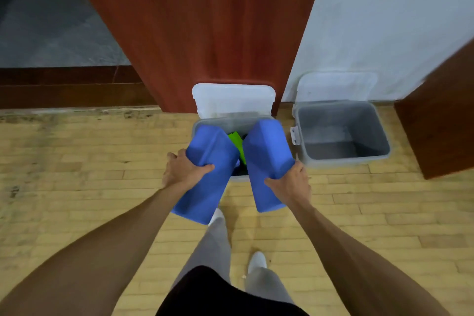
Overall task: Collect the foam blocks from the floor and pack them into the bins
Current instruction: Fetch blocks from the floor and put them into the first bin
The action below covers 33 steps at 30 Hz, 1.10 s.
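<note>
Holding two blue blocks (205, 187) (266, 161) over the left bin (237, 122) of two: left grip (183, 170) one, right grip (291, 183) one.

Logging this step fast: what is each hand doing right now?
Left hand: grips the left blue foam block above the left bin.
Right hand: grips the right blue foam block.

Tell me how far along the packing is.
Done: a green foam block lies inside the grey plastic bin by the door. In hand: left hand grips a blue foam block, right hand another blue block, above it. Left: dropping both; the second grey bin looks empty.
</note>
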Available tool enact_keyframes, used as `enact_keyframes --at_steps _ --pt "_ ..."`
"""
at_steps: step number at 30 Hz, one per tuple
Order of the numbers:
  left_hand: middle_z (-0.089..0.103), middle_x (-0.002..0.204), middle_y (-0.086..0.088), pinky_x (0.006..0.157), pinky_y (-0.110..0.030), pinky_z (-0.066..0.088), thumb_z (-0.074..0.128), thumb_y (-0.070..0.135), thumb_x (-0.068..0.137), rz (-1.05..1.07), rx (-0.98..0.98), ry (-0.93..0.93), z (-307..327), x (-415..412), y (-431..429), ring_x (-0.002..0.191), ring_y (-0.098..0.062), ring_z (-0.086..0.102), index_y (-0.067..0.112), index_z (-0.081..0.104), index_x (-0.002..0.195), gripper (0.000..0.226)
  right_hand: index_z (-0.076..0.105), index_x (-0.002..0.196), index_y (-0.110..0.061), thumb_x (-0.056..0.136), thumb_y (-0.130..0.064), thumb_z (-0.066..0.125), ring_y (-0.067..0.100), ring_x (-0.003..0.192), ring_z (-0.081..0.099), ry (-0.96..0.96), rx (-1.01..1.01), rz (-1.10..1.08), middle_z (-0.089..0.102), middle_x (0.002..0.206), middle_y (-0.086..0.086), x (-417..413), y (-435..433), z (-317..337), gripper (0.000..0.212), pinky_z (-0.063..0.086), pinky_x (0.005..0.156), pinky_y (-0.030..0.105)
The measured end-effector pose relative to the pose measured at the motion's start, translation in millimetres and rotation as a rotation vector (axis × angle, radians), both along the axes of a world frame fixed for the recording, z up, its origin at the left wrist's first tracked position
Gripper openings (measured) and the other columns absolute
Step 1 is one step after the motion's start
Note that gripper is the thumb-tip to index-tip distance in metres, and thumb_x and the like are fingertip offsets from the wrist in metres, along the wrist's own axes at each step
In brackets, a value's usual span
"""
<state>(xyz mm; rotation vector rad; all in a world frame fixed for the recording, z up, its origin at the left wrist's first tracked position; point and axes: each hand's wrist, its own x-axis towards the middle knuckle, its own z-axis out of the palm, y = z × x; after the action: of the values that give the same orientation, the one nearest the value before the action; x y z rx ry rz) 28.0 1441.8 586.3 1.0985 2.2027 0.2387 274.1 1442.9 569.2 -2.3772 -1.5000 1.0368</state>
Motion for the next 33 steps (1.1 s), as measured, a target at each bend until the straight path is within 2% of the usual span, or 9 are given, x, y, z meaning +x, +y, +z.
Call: enact_keyframes --at_steps 4,7,11,18,22,24,27,30,33 --pt "0.036 0.131 -0.011 0.093 -0.048 0.047 0.071 0.052 0.070 0.080 -0.097 0.014 -48.5 -26.9 79.7 0.114 -0.036 0.051 0.003 0.037 0.133 0.087 0.027 0.139 -0.010 0.067 -0.042 0.076 0.032 0.122 0.047 -0.038 -0.009 0.011 0.047 0.133 0.009 -26.4 73.5 -36.9 0.093 0.042 0.097 0.044" --pt "0.035 0.130 -0.011 0.092 -0.049 0.048 0.071 0.051 0.070 0.085 -0.148 0.010 -107.6 -48.9 143.2 0.114 -0.036 0.050 0.003 0.035 0.134 0.088 0.021 0.143 -0.011 0.069 -0.039 0.075 0.036 0.121 0.047 -0.134 -0.014 0.000 0.046 0.133 0.013 -43.5 132.5 -86.9 0.096 0.041 0.095 0.045" --pt "0.036 0.130 -0.012 0.091 -0.051 0.048 0.075 0.051 0.069 0.083 -0.185 0.026 -195.6 -61.7 208.1 0.113 -0.036 0.051 0.002 0.035 0.132 0.089 0.025 0.142 -0.012 0.068 -0.040 0.074 0.037 0.120 0.047 -0.180 -0.046 -0.013 0.045 0.134 0.014 -63.4 196.9 -166.2 0.093 0.042 0.094 0.046" --pt "0.040 0.131 -0.008 0.091 -0.047 0.048 0.067 0.064 0.072 -0.027 -0.128 0.028 -352.1 -56.6 264.6 0.119 -0.031 0.050 0.008 0.036 0.135 0.090 0.023 0.145 -0.013 0.073 -0.048 0.070 0.037 0.120 0.046 -0.229 -0.109 0.112 0.046 0.131 0.016 -66.3 269.6 -310.0 0.093 0.042 0.096 0.045" --pt "0.034 0.146 -0.012 0.102 -0.048 0.041 0.056 0.062 0.083 0.067 -0.171 -0.034 -414.0 -56.3 270.9 0.129 -0.035 0.042 0.013 0.020 0.149 0.090 0.020 0.147 -0.014 0.079 -0.047 0.069 0.036 0.127 0.038 -0.159 -0.131 0.123 0.036 0.139 0.015 -70.5 281.3 -371.3 0.090 0.039 0.099 0.047" --pt "0.035 0.147 -0.012 0.099 -0.048 0.043 0.052 0.058 0.087 0.102 -0.233 -0.088 -424.5 -58.4 264.5 0.124 -0.038 0.047 0.019 0.017 0.152 0.083 0.026 0.146 -0.017 0.084 -0.041 0.065 0.031 0.132 0.032 -0.070 -0.194 0.156 0.031 0.142 0.010 -73.3 279.0 -382.7 0.077 0.039 0.100 0.045" --pt "0.046 0.137 -0.012 0.093 -0.047 0.048 0.050 0.050 0.086 0.100 -0.286 -0.117 -404.4 -61.4 247.5 0.114 -0.036 0.054 0.017 0.033 0.144 0.069 0.035 0.141 -0.016 0.087 -0.025 0.056 0.028 0.131 0.035 -0.017 -0.258 0.218 0.034 0.140 0.008 -74.6 269.2 -368.2 0.058 0.041 0.102 0.043" --pt "0.048 0.136 -0.012 0.092 -0.036 0.045 0.052 0.035 0.090 0.031 -0.346 -0.107 -353.9 -61.8 226.5 0.118 -0.032 0.052 0.012 0.043 0.138 0.055 0.043 0.135 -0.016 0.089 -0.020 0.053 0.024 0.120 0.048 0.003 -0.332 0.286 0.044 0.135 0.007 -71.4 259.7 -320.5 0.048 0.043 0.096 0.038" --pt "0.057 0.128 -0.010 0.082 -0.029 0.044 0.053 0.029 0.091 0.014 -0.382 -0.153 -279.2 -61.1 203.4 0.112 -0.029 0.056 0.013 0.054 0.129 0.042 0.054 0.126 -0.015 0.089 -0.018 0.051 0.020 0.100 0.055 0.034 -0.384 0.391 0.058 0.121 0.005 -69.7 252.9 -252.2 0.038 0.045 0.081 0.029"
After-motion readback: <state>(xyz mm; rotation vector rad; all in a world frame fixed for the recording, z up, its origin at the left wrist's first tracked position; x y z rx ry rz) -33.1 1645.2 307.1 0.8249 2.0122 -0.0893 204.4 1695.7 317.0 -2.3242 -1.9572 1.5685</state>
